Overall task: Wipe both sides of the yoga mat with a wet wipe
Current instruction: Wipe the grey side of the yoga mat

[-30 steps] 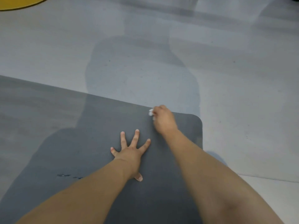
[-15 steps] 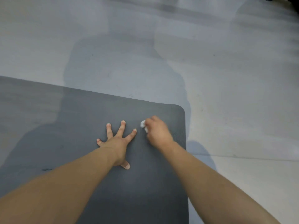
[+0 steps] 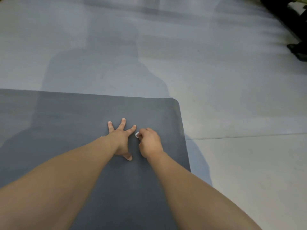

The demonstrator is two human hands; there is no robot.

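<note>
Grey yoga mat [image 3: 66, 130] — left hand [image 3: 120, 138] splayed flat, right hand [image 3: 149, 143] fingers pinching wet wipe [image 3: 136, 134].

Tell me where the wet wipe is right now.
In the head view the wet wipe is bunched in the right hand, pressed to the grey yoga mat near its far right corner, just right of the left hand's spread fingers.

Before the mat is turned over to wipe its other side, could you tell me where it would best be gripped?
Probably at the rounded far right corner of the yoga mat, coming from the right over the bare floor. The mat lies flat, and nothing rests on that corner; the left hand presses further in, and the right hand holds the wet wipe.
</note>
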